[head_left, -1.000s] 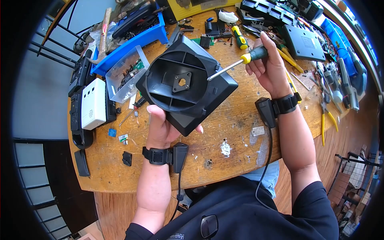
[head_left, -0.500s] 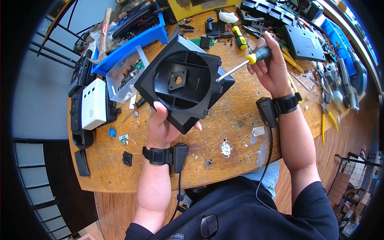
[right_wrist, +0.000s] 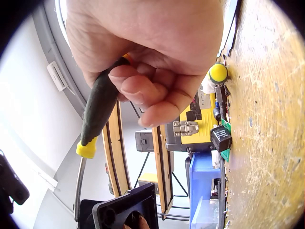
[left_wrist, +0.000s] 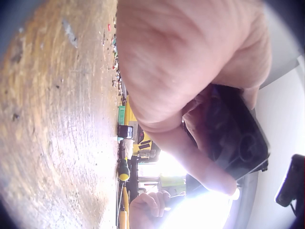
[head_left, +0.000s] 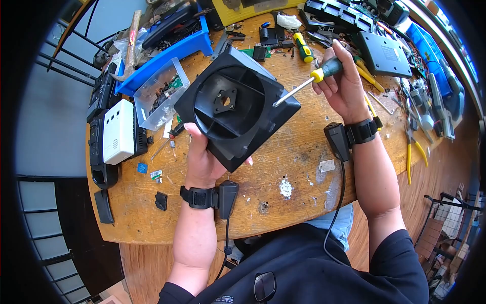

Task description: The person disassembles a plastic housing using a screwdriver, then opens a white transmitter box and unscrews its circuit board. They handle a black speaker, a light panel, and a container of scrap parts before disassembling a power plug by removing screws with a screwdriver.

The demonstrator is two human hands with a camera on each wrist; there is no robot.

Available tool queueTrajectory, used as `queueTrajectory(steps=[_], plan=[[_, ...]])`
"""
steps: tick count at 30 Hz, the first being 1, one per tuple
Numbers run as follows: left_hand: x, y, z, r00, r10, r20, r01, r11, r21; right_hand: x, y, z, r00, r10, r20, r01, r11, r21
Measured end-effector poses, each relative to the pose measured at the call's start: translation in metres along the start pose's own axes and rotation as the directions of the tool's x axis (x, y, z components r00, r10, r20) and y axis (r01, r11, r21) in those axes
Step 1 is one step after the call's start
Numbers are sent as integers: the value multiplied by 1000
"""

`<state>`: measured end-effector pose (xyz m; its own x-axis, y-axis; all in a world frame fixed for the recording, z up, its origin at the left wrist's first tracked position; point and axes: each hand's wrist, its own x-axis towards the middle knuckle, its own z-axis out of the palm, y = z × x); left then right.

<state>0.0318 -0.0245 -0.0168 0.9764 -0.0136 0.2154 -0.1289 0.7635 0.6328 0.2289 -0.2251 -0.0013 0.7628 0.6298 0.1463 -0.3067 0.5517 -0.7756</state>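
Two hands busy: my left hand (head_left: 202, 164) has its fingers clamped on the near corner of the black housing (head_left: 238, 114), thumb over the rim, holding it tilted above the tabletop (head_left: 298, 157), open round side up, while my right hand (head_left: 347, 86) has its fingers curled round the screwdriver (head_left: 318, 75) handle. Step in hand looks like working or checking the housing's edge, tip at the right-hand corner, contact unclear. Next move likely calls for a firm left hold and the tip seated squarely before any push or turn, since it could skid off the smooth plastic.
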Motion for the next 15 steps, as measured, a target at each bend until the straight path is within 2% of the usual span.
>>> queueTrajectory(steps=[7,9,12,15], plan=[[1,0,2,1000,-5,-13,5,1000,-18,0,0,2,1000,7,-11,-7,1000,-12],[1,-1,6,990,-2,-140,5,1000,22,0,1,2,1000,10,4,-10,1000,-27],[2,-1,11,978,8,-211,-4,1000,16,-1,1,4,999,26,-32,-28,998,-63],[2,0,9,977,-7,-213,5,1000,-10,-2,1,4,999,33,-18,-35,997,-75]])
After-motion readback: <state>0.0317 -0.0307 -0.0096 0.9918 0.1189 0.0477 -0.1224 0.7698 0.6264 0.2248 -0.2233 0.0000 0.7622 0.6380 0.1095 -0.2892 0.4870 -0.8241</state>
